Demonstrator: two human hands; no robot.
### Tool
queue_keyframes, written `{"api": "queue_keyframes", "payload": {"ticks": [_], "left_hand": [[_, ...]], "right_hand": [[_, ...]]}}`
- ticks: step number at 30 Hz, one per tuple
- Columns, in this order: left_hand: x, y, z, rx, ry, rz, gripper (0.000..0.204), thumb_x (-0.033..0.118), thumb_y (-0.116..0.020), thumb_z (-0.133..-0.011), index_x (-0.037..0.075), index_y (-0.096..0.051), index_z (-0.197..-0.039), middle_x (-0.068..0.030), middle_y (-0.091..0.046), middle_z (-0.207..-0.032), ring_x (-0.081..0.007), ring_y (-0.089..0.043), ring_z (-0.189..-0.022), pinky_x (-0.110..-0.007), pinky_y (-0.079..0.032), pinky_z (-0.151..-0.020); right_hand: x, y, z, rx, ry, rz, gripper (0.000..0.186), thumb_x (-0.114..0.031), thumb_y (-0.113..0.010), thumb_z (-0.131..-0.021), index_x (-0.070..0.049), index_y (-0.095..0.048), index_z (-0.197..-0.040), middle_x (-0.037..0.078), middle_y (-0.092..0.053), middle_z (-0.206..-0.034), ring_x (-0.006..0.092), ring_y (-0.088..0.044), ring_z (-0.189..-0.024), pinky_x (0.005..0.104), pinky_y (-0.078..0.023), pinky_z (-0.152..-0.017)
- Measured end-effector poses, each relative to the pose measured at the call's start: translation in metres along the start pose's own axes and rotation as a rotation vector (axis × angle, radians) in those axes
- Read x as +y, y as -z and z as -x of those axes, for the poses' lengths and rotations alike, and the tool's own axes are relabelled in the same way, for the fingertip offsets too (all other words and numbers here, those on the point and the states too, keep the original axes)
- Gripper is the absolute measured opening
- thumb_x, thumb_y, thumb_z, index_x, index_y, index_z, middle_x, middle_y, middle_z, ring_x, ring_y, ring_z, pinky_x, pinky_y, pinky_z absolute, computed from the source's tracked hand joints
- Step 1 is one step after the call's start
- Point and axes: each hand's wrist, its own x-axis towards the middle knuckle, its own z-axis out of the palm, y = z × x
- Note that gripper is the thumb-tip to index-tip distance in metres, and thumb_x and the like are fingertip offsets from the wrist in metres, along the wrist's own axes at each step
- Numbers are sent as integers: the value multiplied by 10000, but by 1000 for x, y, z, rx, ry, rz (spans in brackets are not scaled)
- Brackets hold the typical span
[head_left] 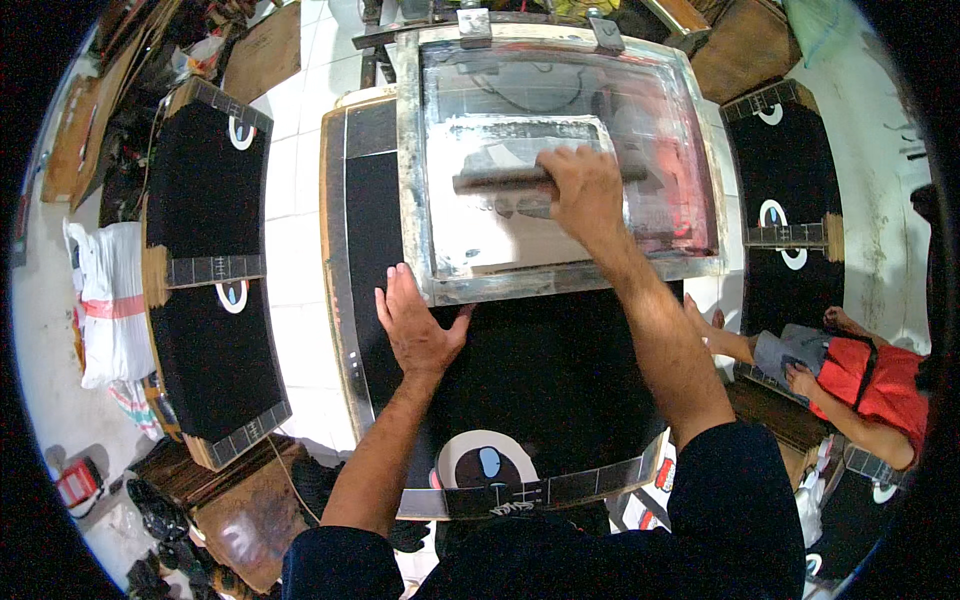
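My right hand (583,190) is closed round the handle of a squeegee (495,180), which lies across a screen-printing frame (560,284). White ink (460,222) covers much of the mesh under and around the blade; reddish stains run along the frame's right side. By the frame's near left corner is my left hand (412,325), its fingers and thumb spread; whether it presses on the frame cannot be told. Beneath the frame, black fabric (560,370) stretches over a board. A printed eye (488,470) in white, brown and blue shows at the fabric's near end.
Two metal hinge clamps (474,25) grip the frame's far edge. Black panels with printed eyes stand to the left (210,160) and right (780,150). A white sack (110,300) sits at the far left. At the right, a person in red (870,390) sits close by.
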Motion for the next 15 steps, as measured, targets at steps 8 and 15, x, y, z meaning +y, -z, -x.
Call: {"api": "queue_keyframes", "payload": {"ticks": [8, 15], "left_hand": [[0, -1, -2, 17, -3, -10, 1205, 504, -867, -778, -40, -161, -1589, -299, -324, -1580, -413, -281, -1527, -616, -161, -1249], [-1, -3, 1, 19, 5, -30, 1184, 476, -858, -763, -64, -204, -1589, -248, -336, -1609, -375, -278, -1540, -567, -180, -1265]], "right_hand": [[35, -38, -73, 144, 41, 109, 386, -181, -842, -721, -149, -699, -1078, 52, -704, -1018, 281, -668, -1008, 470, -483, -856], [-27, 8, 51, -41, -99, 43, 281, -71, -700, -798, -136, -682, -1070, 64, -672, -1025, 301, -647, -989, 471, -474, -852]]}}
